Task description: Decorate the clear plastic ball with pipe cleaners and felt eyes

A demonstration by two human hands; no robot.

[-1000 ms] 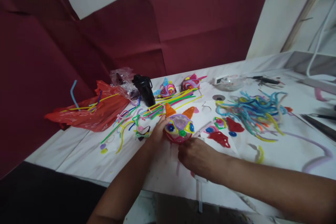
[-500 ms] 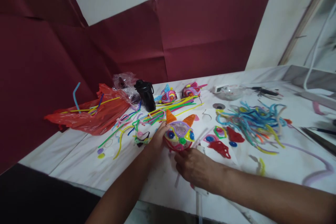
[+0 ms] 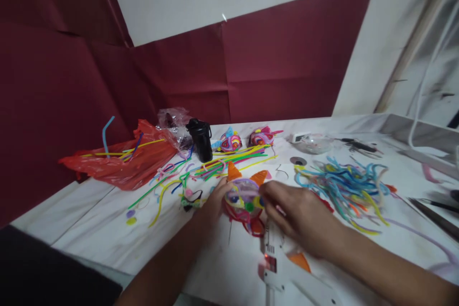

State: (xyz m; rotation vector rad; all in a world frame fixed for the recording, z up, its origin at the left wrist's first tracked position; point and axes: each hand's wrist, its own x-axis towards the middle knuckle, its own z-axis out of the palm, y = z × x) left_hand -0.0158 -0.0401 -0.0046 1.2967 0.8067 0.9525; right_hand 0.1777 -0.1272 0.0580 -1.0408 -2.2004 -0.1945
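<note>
My left hand (image 3: 217,196) grips the left side of a cat-face craft (image 3: 247,210) built of coloured pipe cleaners. The craft has orange ears, blue eyes, a green nose and a red lower edge. My right hand (image 3: 299,210) is closed in a pinch at its right side, by the right eye. From those fingers a lilac pipe cleaner (image 3: 245,193) stretches leftward across the front of the craft, somewhat blurred. Below my right hand a white glue gun (image 3: 283,267) lies on the table, a small red light showing on it.
At the back stand a black bottle (image 3: 200,141) and two finished-looking colourful crafts (image 3: 261,137). A red plastic bag (image 3: 118,162) lies left. Blue and yellow pipe cleaners (image 3: 351,184) are heaped at right, with loose ones (image 3: 233,158) behind the craft and pliers (image 3: 358,146) farther back.
My right hand has risen from under the craft to its right side, bringing the lilac pipe cleaner across the front. The glue gun is now more exposed. The camera view has tilted up slightly.
</note>
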